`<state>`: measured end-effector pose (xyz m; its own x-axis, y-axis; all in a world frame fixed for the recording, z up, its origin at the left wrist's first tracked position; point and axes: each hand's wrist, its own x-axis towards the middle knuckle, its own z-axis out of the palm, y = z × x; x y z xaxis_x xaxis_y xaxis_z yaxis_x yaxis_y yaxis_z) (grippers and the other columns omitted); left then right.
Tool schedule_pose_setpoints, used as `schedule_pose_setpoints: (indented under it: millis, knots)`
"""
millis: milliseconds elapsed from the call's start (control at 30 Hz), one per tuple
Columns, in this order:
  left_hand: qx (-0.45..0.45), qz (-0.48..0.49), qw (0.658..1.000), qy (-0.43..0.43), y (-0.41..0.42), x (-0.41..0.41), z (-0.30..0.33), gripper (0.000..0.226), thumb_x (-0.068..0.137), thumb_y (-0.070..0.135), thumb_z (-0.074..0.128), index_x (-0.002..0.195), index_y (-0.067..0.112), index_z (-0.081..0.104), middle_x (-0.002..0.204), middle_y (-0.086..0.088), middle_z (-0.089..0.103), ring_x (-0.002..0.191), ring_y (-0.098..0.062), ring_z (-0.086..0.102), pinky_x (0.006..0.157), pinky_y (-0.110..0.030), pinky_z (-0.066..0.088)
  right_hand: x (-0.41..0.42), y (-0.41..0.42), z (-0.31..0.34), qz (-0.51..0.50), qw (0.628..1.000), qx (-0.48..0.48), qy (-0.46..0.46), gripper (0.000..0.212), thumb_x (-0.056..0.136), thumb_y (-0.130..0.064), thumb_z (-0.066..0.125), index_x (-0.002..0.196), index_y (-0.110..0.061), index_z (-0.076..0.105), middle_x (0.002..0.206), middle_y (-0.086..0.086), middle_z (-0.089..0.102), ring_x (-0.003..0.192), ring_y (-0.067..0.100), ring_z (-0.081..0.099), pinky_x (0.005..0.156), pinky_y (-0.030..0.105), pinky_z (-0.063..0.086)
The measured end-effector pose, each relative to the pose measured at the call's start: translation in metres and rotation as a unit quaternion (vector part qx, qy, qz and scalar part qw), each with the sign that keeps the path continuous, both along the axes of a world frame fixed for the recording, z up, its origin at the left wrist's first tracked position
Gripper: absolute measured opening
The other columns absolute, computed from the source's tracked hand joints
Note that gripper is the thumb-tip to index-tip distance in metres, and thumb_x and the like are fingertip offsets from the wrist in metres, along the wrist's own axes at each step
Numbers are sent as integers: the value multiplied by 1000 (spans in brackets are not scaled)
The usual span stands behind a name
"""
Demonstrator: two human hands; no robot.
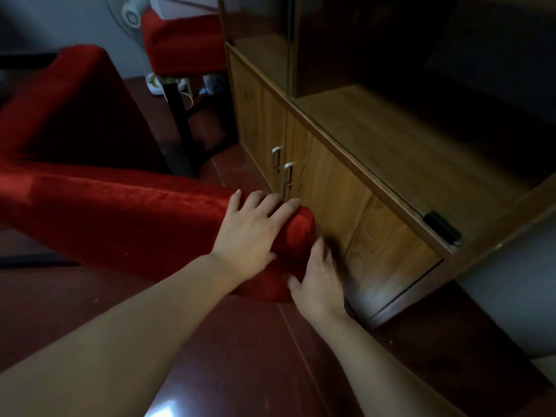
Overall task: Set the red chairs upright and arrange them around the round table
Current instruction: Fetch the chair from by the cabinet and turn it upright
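The left hand point(251, 233) lies with spread fingers point(270, 203) on the top edge of the overturned red chair point(120, 212), while the right hand point(319, 281) grips it from below, beside the wooden cabinet point(331, 188).

Views: one, head-worn, wide-angle.
Facing: forward and steeply down over both forearms to the floor point(240, 356).
Nearness: close; hands mid-frame on a fallen chair point(120, 212).
Edges: cabinet point(331, 188) right, second chair point(183, 46) top.
Shared: nothing, single view.
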<state>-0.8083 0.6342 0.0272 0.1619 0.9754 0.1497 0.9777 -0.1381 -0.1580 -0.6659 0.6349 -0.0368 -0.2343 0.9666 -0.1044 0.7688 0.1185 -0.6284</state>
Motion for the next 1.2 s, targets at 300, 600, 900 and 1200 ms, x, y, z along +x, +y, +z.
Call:
schedule_pose_setpoints:
  millis: [300, 600, 900, 1200]
  knots:
    - [75, 7, 996, 44, 13, -10, -14, 109, 55, 59, 82, 138, 36, 16, 126, -3, 52, 120, -26, 47, 103, -45, 33, -9, 29, -35, -16, 987, -8, 158, 75, 73, -24, 82, 136, -17, 43, 113, 1, 60, 106, 19, 59, 86, 25, 45]
    - [48, 14, 998, 35, 10, -19, -10, 113, 57, 58, 80, 145, 35, 13, 133, 4, 42, 127, -20, 37, 109, -48, 25, -6, 12, -27, 2, 980, 146, 131, 102, 83, -23, 72, 151, -35, -4, 145, 9, 39, 126, 22, 48, 96, 28, 41]
    - [31, 79, 995, 47, 10, -23, -4, 97, 53, 52, 85, 130, 27, 32, 122, 4, 48, 117, -20, 43, 100, -42, 32, -11, 17, 1, 81, 960, 242, 117, 103, 81, -19, 75, 142, -50, -3, 146, 11, 28, 118, 26, 54, 90, 34, 53]
    - [58, 88, 994, 25, 9, -20, 0, 77, 62, 46, 82, 121, 26, 38, 113, 3, 53, 108, -19, 49, 93, -34, 35, -18, 17, 10, 71, 959, 232, 149, 85, 83, -2, 68, 130, -46, 12, 137, 10, 34, 109, 23, 57, 83, 33, 56]
